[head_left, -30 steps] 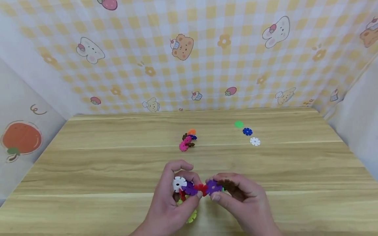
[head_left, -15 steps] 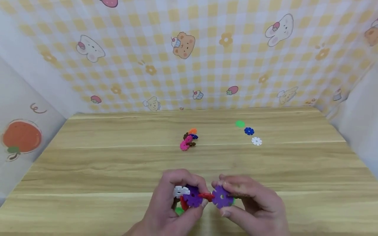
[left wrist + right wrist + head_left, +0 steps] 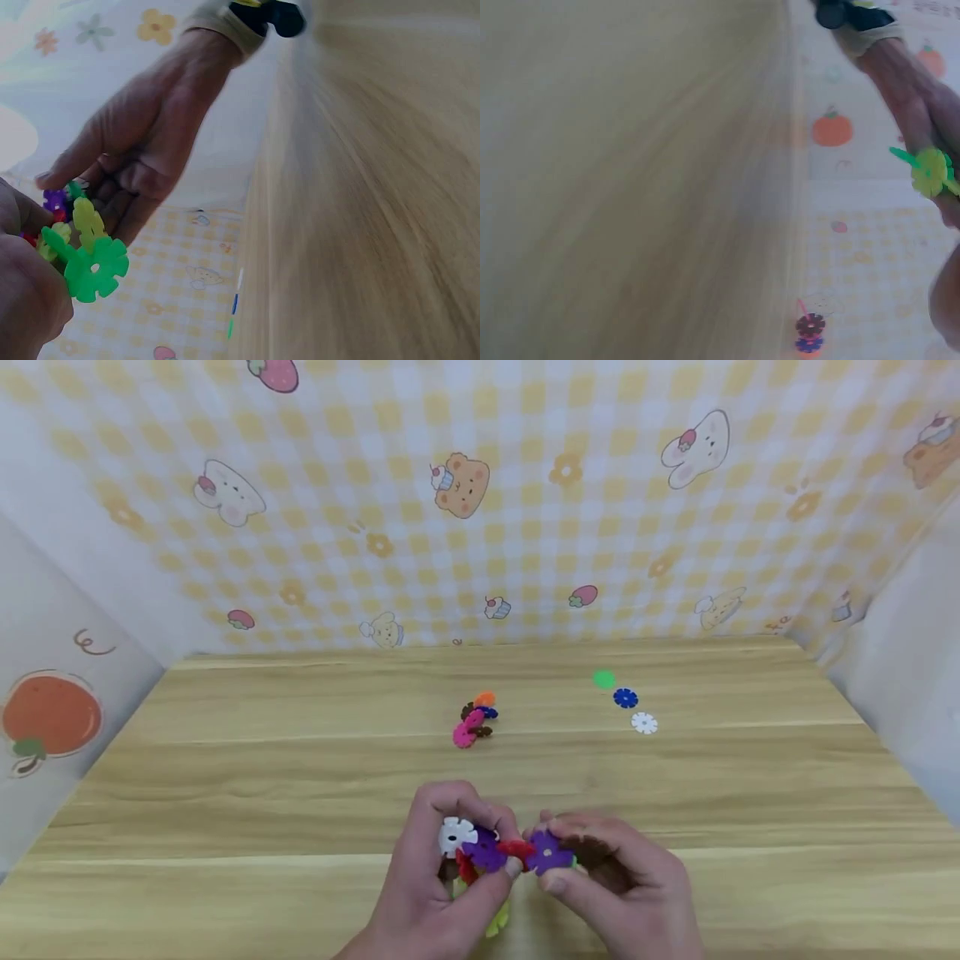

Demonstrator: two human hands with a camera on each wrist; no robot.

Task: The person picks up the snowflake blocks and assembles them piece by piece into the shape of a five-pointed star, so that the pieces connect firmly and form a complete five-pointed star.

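Note:
Both hands are on one assembly of interlocked notched plastic discs, held above the table. My left hand (image 3: 435, 877) curls round its left part, thumb and fingers pinching near the red disc (image 3: 516, 850). Beside that hand's fingers show a white disc (image 3: 456, 837) and a purple disc (image 3: 486, 852). My right hand (image 3: 637, 885) pinches another purple disc (image 3: 547, 852), with a brown disc (image 3: 588, 850) under its fingers. Below the left hand hangs a yellow-green disc (image 3: 498, 920). In the left wrist view a green disc (image 3: 109, 264) sticks out; palms hide other discs.
A small joined cluster with pink discs (image 3: 465, 735) and an orange disc (image 3: 486, 699) lies on the wooden table (image 3: 262, 793) ahead. To its right lie single green (image 3: 603, 679), blue (image 3: 626, 698) and white (image 3: 644, 723) discs. A checked cloth (image 3: 525, 543) hangs behind.
The assembly tilted in both hands, then tipped back, so the white disc's face shows again. Both hands keep their hold. The head view has shifted slightly; the discs on the table lie unchanged.

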